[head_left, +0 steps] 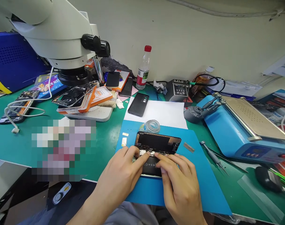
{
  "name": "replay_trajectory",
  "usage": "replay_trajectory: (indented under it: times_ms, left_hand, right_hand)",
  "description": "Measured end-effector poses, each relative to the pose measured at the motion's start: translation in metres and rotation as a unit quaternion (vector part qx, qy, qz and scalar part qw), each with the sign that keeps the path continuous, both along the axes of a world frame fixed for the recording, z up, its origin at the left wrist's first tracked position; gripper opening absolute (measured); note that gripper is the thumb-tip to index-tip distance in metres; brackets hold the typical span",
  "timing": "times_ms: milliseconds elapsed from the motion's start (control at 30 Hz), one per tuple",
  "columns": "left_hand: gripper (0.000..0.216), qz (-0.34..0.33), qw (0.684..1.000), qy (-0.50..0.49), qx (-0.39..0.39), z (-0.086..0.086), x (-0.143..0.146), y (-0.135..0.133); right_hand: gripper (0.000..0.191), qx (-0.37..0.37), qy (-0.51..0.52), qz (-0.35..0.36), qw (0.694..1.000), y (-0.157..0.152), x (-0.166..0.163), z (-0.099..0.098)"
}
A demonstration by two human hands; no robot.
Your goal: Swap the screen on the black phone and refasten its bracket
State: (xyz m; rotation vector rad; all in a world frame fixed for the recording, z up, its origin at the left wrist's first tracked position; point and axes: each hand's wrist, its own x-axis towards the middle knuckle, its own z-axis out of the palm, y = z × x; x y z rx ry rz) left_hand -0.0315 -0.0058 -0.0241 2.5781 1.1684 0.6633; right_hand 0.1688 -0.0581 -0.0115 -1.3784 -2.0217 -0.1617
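A smartphone [151, 167] lies opened on the blue mat, its battery and inner parts showing. Its dark screen [157, 142] is tilted up along the far side. My left hand [123, 167] grips the phone's left side, with the index fingertip pressed on the small connectors [152, 153] near the hinge line. Over the right side, my right hand [182, 178] is curled, its fingertips touching the same strip and the phone's edge. Fingers cover part of the inside, so any tiny part between them is hidden. Just behind the screen stands a small clear jar [153, 126].
A microscope [60, 40] overhangs the left, above stacked phones and boxes [79, 103]. A black phone back [139, 104] rests on white paper. To the right are a screwdriver [213, 156], tweezers [228, 161], a tool holder [195, 114] and a blue heating plate machine [240, 131]. A bottle [143, 70] stands behind.
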Motion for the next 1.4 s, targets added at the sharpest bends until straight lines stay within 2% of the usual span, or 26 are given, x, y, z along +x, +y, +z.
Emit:
replay_trajectory:
  times_ms: [567, 1233, 1400]
  left_hand:
    - [0.042, -0.008, 1.0, 0.002, 0.003, 0.001, -0.0008, 0.0025]
    - [0.043, -0.01, 1.0, -0.015, 0.001, -0.0013, -0.0023, 0.0019]
    - [0.043, -0.012, 1.0, -0.02, -0.003, -0.0011, -0.0014, 0.0015]
  right_hand:
    - [0.026, -0.006, -0.024, 0.018, 1.0, 0.0027, -0.003, 0.0015]
    - [0.037, -0.008, -0.077, 0.037, 0.996, 0.0078, -0.0038, -0.0026]
    - [0.034, -0.021, -0.048, 0.045, 0.998, 0.0059, -0.0006, -0.0005]
